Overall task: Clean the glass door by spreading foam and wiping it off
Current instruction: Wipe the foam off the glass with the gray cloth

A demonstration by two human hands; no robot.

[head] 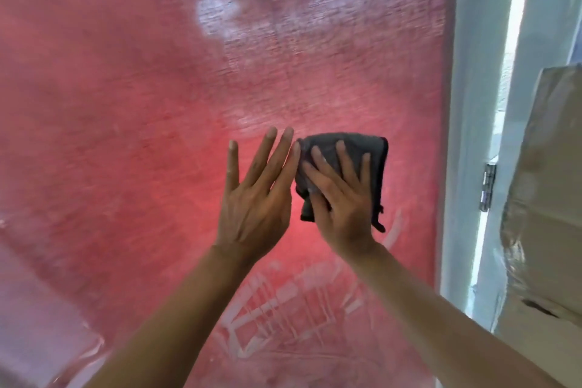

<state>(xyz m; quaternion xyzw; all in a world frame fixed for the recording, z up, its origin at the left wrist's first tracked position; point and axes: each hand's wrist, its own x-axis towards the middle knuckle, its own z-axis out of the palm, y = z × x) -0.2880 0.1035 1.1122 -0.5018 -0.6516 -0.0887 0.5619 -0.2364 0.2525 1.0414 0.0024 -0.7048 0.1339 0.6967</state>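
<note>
Two hands are up against the glass door (132, 110), side by side near the middle of the pane. My right hand (341, 201) lies flat on a folded dark grey cloth (346, 148), fingers straight and slightly spread, pressing the cloth against the glass; the top and right edges of the cloth show beyond the fingertips. My left hand (255, 198) is open too, fingers straight and pointing up, palm toward the glass just left of the cloth. I cannot tell whether it touches the pane.

Behind the glass everything reads red. A whitish foam film (220, 6) is thickest in a patch near the top of the pane, above the hands, and thinner streaks cover most of the surface. Below the hands I see pale line marks on the glass, too blurred to read.

To the left of the hands the pane runs wide and open to the picture's edge. To the right the room is tighter: the white door frame (469, 104) stands close beside the cloth, with a metal hinge (487, 187) on it at about hand height, and a cardboard box (544, 198) fills the right edge beyond the frame.
</note>
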